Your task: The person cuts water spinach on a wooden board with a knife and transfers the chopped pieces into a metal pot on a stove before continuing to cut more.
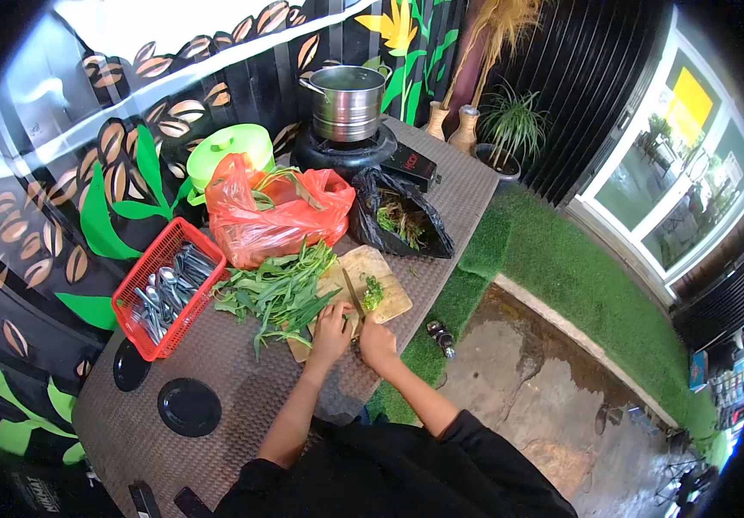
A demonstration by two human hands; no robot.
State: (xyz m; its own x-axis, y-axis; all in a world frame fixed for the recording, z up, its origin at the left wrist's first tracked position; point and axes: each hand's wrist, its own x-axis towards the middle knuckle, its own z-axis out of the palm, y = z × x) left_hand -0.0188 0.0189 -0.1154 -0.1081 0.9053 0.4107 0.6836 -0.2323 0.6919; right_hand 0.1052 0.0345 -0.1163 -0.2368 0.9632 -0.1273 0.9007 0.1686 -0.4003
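My right hand (pixel 378 343) is closed around the handle of a knife (pixel 354 293), its blade pointing away from me over the wooden cutting board (pixel 389 306). Just left of the blade, my left hand (pixel 332 331) rests with curled fingers on the leafy greens (pixel 281 289) at the board's edge. The long stems and leaves of that bunch spread left over the board and table. Chopped green pieces (pixel 374 292) lie in a small heap right of the blade. Part of the greens is hidden under my left fingers.
Behind the board sit a red plastic bag (pixel 273 226) and a black plastic bag (pixel 402 217) with trimmings. A metal pot (pixel 347 105) stands on a stove (pixel 320 154). A red cutlery basket (pixel 167 338) and black plates (pixel 189 407) are at left. The table edge runs along the right.
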